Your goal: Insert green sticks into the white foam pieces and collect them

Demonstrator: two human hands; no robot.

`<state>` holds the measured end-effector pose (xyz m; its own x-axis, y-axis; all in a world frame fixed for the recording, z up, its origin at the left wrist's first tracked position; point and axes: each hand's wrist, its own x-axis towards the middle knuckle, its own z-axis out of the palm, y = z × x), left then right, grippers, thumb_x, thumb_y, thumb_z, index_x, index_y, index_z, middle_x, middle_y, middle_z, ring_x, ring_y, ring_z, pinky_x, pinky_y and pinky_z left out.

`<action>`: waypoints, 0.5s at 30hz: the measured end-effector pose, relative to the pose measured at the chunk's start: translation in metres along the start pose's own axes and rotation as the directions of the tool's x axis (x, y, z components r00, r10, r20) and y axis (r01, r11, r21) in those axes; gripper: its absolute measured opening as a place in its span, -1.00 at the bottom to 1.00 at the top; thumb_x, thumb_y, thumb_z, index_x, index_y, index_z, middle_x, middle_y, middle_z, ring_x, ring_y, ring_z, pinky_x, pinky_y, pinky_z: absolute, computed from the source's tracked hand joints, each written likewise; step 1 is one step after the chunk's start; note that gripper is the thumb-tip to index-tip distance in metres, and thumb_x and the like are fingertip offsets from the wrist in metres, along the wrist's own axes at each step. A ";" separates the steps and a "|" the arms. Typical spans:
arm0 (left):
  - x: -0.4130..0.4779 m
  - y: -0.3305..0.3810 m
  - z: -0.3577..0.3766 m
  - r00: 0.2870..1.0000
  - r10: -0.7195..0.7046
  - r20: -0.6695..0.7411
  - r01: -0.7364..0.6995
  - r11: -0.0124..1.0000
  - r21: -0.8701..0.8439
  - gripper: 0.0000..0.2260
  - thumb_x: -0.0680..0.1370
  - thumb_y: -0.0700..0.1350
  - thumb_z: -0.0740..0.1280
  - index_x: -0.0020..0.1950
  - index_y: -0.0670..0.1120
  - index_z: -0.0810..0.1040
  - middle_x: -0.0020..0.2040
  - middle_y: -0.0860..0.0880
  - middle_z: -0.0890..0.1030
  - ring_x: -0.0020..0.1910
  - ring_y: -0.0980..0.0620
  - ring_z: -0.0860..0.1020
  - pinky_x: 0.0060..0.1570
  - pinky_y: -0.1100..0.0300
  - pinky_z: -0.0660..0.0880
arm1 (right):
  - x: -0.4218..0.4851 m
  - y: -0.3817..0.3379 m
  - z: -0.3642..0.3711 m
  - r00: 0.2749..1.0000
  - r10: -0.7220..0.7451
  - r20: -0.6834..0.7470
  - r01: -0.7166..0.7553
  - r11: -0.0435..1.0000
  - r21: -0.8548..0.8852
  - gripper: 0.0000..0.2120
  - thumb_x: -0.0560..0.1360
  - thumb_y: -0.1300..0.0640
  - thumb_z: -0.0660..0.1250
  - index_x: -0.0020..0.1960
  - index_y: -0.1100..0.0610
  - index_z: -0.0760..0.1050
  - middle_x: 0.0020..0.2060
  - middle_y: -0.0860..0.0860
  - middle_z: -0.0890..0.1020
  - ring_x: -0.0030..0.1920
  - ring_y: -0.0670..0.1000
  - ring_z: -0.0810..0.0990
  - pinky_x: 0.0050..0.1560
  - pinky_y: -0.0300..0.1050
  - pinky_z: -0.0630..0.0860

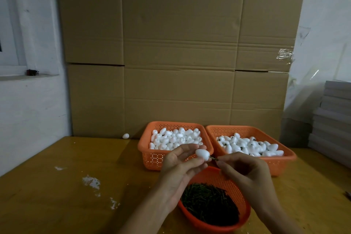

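Note:
My left hand [180, 165] pinches a white egg-shaped foam piece [201, 153] between thumb and fingers. My right hand [245, 169] pinches a short green stick [213, 158] whose tip touches the foam piece's right end. Below both hands sits a round orange basket [245, 213] filled with green sticks [209, 201]. Behind them, the left orange basket [150, 156] holds plain foam pieces [174, 138]. The right orange basket [281, 163] holds foam pieces with sticks in them [248, 146].
Everything stands on a yellow-brown wooden table [66, 205] with white foam crumbs [91, 181]. One loose foam piece [125, 136] lies by the cardboard wall [180, 53] at the back. Stacked grey boards [332, 119] stand at the right.

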<state>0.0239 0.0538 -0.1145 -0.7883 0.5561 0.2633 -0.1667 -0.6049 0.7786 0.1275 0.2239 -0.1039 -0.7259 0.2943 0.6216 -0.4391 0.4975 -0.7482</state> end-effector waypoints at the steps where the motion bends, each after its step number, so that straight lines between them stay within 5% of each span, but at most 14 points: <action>1: 0.000 -0.001 0.000 1.000 0.000 0.009 0.000 1.000 0.020 -0.65 0.43 -0.40 0.54 0.19 -0.26 0.63 0.24 -0.20 0.70 0.22 -0.22 0.69 0.07 0.07 0.66 | 0.000 0.000 0.001 1.000 -0.005 0.000 0.005 1.000 -0.021 -0.87 0.40 0.07 0.52 -0.09 -0.12 0.74 -0.28 0.09 0.73 -0.29 0.06 0.70 -0.20 -0.03 0.67; 7: 0.001 -0.001 0.000 0.984 0.158 0.079 -0.176 0.850 0.496 -0.79 0.45 -0.15 0.59 0.05 0.01 0.74 0.17 -0.01 0.75 0.27 0.01 0.67 0.20 -0.04 0.62 | -0.004 0.005 0.008 0.999 -0.051 0.001 0.050 0.994 -0.094 -0.89 0.38 0.05 0.51 -0.10 -0.10 0.74 -0.18 -0.11 0.76 -0.19 -0.07 0.73 -0.15 -0.08 0.69; 11: 0.001 -0.002 -0.006 0.980 0.174 0.095 -0.197 0.801 0.565 -0.77 0.43 -0.04 0.61 0.07 0.07 0.75 0.18 0.03 0.74 0.26 0.01 0.67 0.27 -0.12 0.60 | -0.005 0.009 0.011 0.999 -0.040 0.015 0.041 0.997 -0.072 -0.88 0.36 0.00 0.50 -0.11 -0.04 0.73 -0.17 -0.10 0.77 -0.16 -0.07 0.74 -0.11 -0.09 0.69; 15: 0.001 -0.003 -0.009 0.975 0.149 0.162 -0.219 0.734 0.643 -0.54 0.49 -0.14 0.58 0.33 0.18 0.62 0.34 0.12 0.66 0.23 0.08 0.68 0.23 0.09 0.63 | 0.000 0.019 0.007 1.000 0.007 0.006 -0.006 0.997 -0.077 -0.90 0.38 0.06 0.52 -0.11 -0.01 0.74 -0.16 -0.09 0.77 -0.13 -0.05 0.75 -0.06 -0.09 0.69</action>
<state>0.0183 0.0512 -0.1216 -0.6976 0.5449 0.4652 0.4310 -0.1996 0.8800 0.1154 0.2279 -0.1200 -0.7318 0.2931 0.6153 -0.3924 0.5568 -0.7321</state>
